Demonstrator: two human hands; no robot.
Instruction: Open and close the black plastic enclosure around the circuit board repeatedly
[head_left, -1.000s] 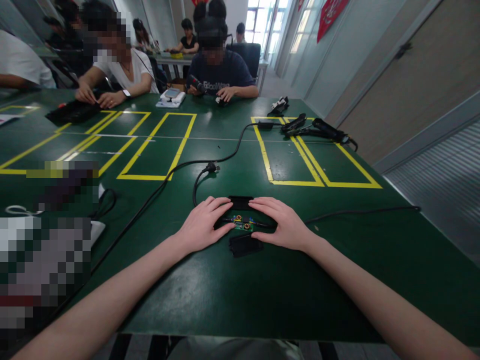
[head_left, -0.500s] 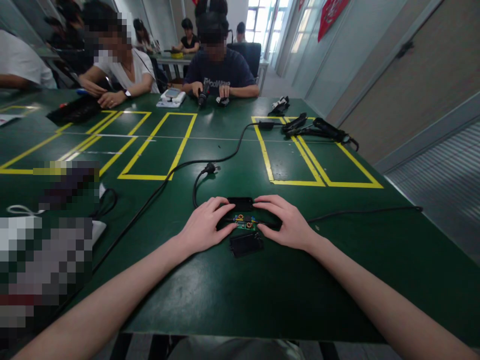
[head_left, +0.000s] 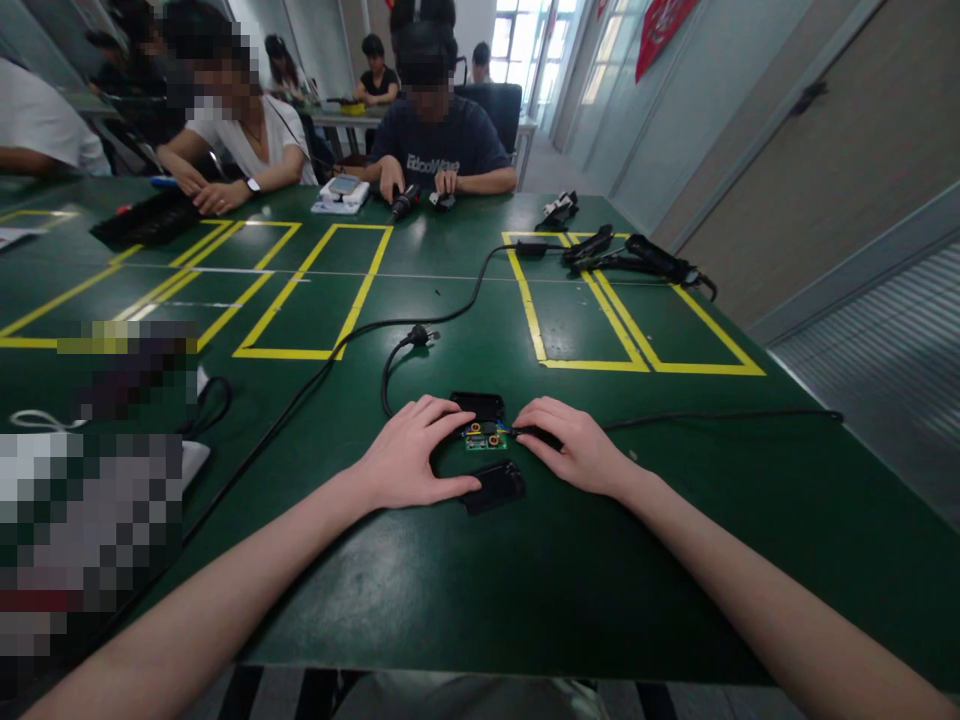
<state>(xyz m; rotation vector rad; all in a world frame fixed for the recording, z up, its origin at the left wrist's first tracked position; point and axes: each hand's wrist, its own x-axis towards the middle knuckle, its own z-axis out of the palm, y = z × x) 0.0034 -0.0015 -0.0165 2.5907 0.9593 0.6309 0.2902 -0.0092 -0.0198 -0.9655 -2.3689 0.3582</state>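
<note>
A small green circuit board (head_left: 486, 437) with copper-wound coils lies between my hands. Just beyond it is one black plastic shell half (head_left: 478, 403), and on the near side lies another black shell half (head_left: 495, 487). My left hand (head_left: 405, 455) has thumb and forefinger spread apart. Its thumb rests at the near shell's edge, while the forefinger reaches the board's left end. At the board's right end, my right hand (head_left: 574, 445) pinches the black cable (head_left: 675, 419), which runs off to the right. My fingers partly hide the wire ends.
A black power plug (head_left: 418, 337) lies beyond my left hand. A long cord crosses the green table (head_left: 420, 600) to a black hair-iron-like tool (head_left: 652, 260). Across the table a person (head_left: 450, 145) has a hand on a power drill (head_left: 406, 203). Blurred objects stand at left.
My left thumb has moved from the board down to the near shell. My right fingers have left the far shell and closed on the cable. The person opposite has lowered the drill.
</note>
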